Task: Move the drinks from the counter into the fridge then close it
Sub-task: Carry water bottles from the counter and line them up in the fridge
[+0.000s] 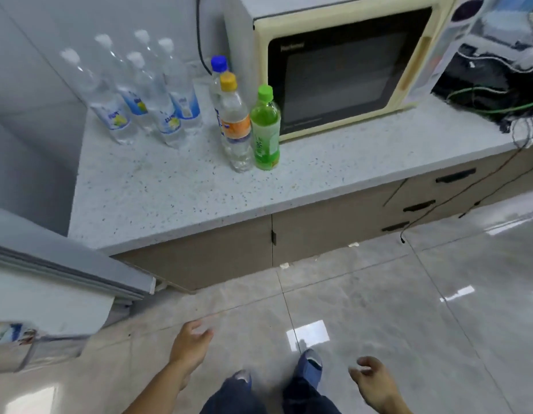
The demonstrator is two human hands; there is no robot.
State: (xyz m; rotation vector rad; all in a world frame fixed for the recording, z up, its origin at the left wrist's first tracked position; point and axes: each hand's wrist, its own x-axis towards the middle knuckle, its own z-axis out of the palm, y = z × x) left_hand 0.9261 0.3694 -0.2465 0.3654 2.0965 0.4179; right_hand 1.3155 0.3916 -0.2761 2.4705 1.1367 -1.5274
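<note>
Hands, left hand (191, 343) and right hand (371, 379), low, fingers loose, empty; next, grasp green tea bottle (265, 130) mid-frame.

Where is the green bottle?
The green bottle stands on the counter, just in front of the microwave, right beside the bottle with the orange cap.

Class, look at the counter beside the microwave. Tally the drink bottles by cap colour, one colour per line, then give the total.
White caps: 5, the clear water bottles grouped at the left of the counter
Blue cap: 1, the blue-capped bottle at the back
Orange cap: 1, the orange-capped bottle
Green cap: 1, the green bottle
Total: 8 bottles
</note>
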